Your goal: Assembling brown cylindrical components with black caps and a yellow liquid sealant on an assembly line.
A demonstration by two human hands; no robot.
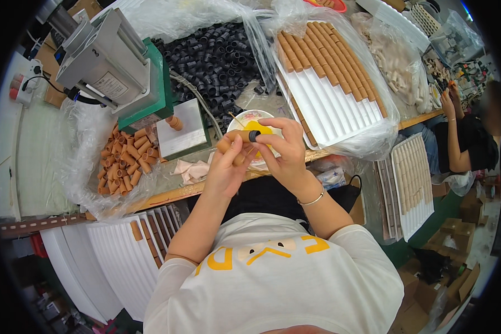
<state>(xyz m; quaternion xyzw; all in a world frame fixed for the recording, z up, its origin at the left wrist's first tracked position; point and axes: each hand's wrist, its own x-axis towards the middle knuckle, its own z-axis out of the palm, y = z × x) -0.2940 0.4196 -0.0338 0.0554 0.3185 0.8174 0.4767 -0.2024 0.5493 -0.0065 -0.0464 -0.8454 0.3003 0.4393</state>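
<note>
My left hand (226, 170) is closed around a short brown tube (238, 135), held over the table's front edge. A second brown piece shows partly between its fingers. The fingers of my right hand (289, 156) pinch a black ring-shaped collar (254, 136) at the tube's right end. Something thin like a stick shows below the tube, though which hand holds it I cannot tell. Just behind both hands stands a white bowl (249, 113) with a yellow mass (257, 127) in it, partly hidden by my fingers.
At left stands a metal press (111, 72) on a green frame, beside a plate (179, 136). Loose brown tubes (125, 158) fill a plastic-lined container. Black collars (217, 61) are heaped behind. A grooved white tray (345, 114) holds tube rows. Another person (456, 133) works at far right.
</note>
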